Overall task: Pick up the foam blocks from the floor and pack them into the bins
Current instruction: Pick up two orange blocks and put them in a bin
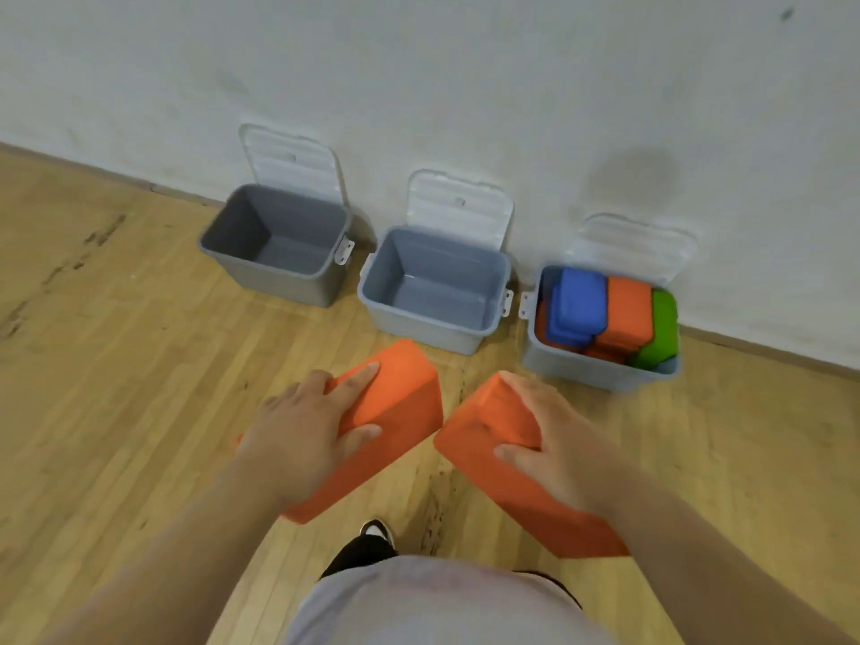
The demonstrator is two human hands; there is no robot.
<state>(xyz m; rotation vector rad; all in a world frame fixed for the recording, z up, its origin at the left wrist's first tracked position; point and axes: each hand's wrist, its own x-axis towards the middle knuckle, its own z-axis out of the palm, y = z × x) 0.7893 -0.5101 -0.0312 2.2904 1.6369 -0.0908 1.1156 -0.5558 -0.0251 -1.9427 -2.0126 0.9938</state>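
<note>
Gripped: left orange block (pixel 400 398) in left hand (pixel 302 425), right orange block (pixel 484 412) in right hand (pixel 554 439); long axes converge on empty middle bin (pixel 433 330) just ahead.

You have no text, label or number to read; the grey bins (pixel 421 335) at twelve o'clock and the orange blocks (pixel 400 407) bear no legible marks.

Two orange foam blocks (pixel 395 412), grey bins (pixel 279 272) with clear lids (pixel 293 160), tan wood floor (pixel 116 365).
</note>
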